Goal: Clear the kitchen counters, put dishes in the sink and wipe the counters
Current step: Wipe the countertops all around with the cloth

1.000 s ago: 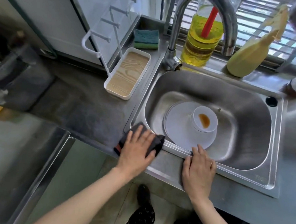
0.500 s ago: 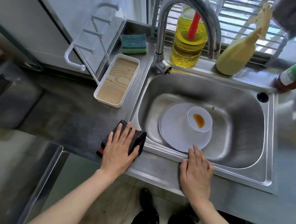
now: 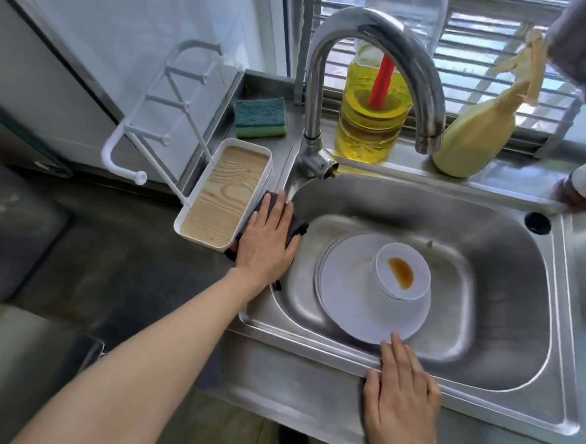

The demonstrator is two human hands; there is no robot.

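Along the sink's [image 3: 510, 235] left rim the left hand [image 3: 266, 244] presses a dark cloth [image 3: 295, 228] under straight fingers, wiping beside the tray [image 3: 225, 197], while the right hand [image 3: 400, 403] rests flat on the near rim, likely bracing, near the plates [image 3: 355, 308] and bowl [image 3: 401, 273] inside.

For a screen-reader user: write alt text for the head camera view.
A person's left hand presses a dark cloth on the left rim of the sink beside a white tray, while the right hand rests flat on its front rim. Inside, a bowl with brown residue sits on white plates.
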